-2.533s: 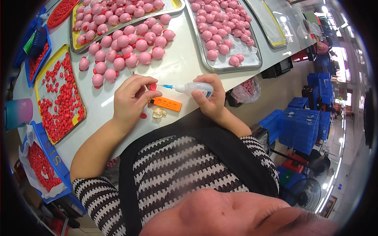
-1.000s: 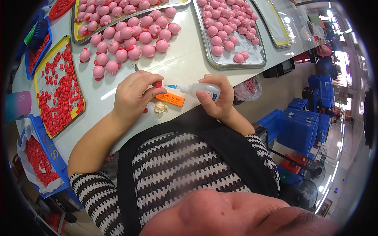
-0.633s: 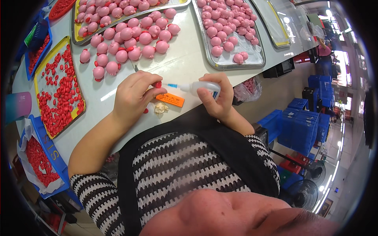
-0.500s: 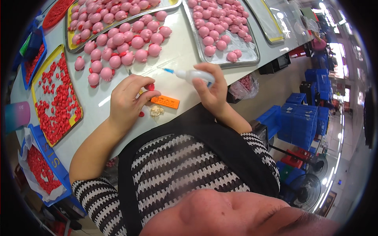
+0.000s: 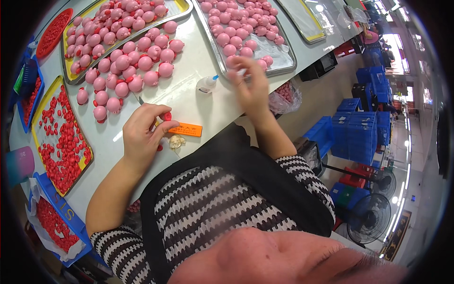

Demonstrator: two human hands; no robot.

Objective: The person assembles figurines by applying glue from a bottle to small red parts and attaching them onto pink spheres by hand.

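2 hands differ: left hand (image 5: 144, 135) pinches a small red piece (image 5: 167, 116); right hand (image 5: 250, 85) hovers spread, blurred.

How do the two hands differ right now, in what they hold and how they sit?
The left hand is curled low over the table, pinching a small red piece; the right hand holds nothing. The left hand looks sharp and steady; the right hand is blurred, fingers spread, raised near the metal tray. The glue bottle lies on the table, apart from both. Both hands are bare.
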